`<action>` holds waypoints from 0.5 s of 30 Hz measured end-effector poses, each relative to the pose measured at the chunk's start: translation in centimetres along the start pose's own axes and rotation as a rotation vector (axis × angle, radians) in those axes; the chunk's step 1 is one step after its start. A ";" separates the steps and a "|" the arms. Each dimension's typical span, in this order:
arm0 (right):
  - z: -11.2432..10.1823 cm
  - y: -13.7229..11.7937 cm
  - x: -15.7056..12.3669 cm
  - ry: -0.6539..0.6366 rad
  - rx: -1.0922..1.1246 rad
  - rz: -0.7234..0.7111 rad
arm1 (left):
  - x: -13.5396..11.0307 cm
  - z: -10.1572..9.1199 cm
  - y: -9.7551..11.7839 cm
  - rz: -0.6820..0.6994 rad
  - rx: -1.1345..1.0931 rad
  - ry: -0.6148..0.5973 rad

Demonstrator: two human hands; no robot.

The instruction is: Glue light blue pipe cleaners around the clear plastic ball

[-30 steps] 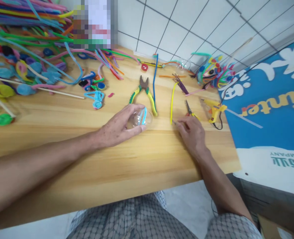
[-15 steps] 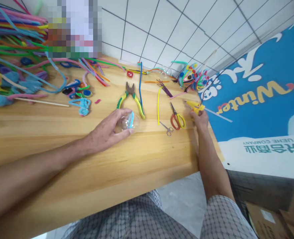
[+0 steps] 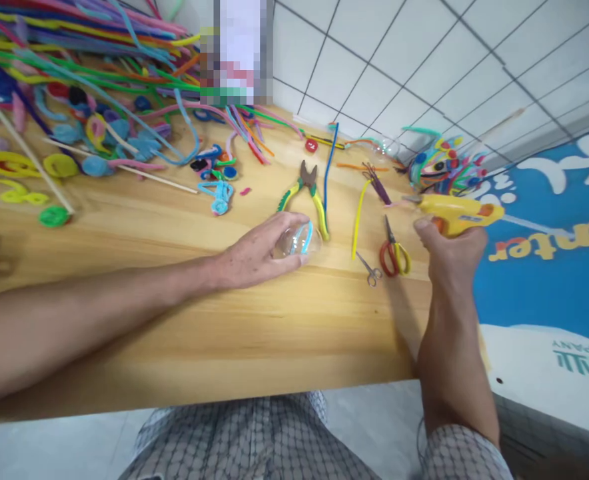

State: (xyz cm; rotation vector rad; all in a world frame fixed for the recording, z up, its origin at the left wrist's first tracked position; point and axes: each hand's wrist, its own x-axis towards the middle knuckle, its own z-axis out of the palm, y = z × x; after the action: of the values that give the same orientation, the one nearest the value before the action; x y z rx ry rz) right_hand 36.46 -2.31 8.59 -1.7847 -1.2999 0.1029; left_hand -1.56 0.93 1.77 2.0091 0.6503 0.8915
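My left hand [image 3: 259,253] rests on the wooden table [image 3: 184,320], fingers curled round a clear plastic ball [image 3: 302,241] with a light blue pipe cleaner in it. My right hand [image 3: 447,257] grips a yellow glue gun [image 3: 457,213], lifted above the table's right end with its nozzle pointing left. Between the hands lie red and yellow scissors [image 3: 393,252], small metal scissors [image 3: 369,270], a yellow pipe cleaner [image 3: 357,217] and green and yellow pliers [image 3: 307,193].
A big heap of coloured pipe cleaners [image 3: 74,60] and coiled shapes covers the table's back left. A pipe cleaner figure [image 3: 442,167] stands by the tiled wall. A blue printed box [image 3: 549,267] stands right of the table.
My right hand left the small scissors, reached right to the glue gun and has lifted it off the table. The left hand stayed on the clear ball.
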 end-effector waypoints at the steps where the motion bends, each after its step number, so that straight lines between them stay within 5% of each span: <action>1: 0.6 -1.8 -0.8 -0.030 0.004 -0.027 | 0.0 0.0 -0.1 0.000 -0.003 0.004; 6: 2.9 -7.9 -3.6 -0.279 0.031 -0.348 | -0.1 0.2 0.0 -0.002 -0.001 0.013; 10: 3.4 -8.2 -3.8 -0.325 -0.018 -0.546 | -0.1 0.1 0.4 -0.042 -0.012 -0.011; 15: 3.3 -7.4 -4.0 -0.339 -0.044 -0.537 | -0.1 -0.1 0.6 -0.046 -0.019 -0.013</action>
State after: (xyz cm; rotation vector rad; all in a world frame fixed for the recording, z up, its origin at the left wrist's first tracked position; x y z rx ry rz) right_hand 27.56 -3.17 10.05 -1.4338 -1.9981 0.0774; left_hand -1.58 0.60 2.29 1.9744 0.6755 0.8534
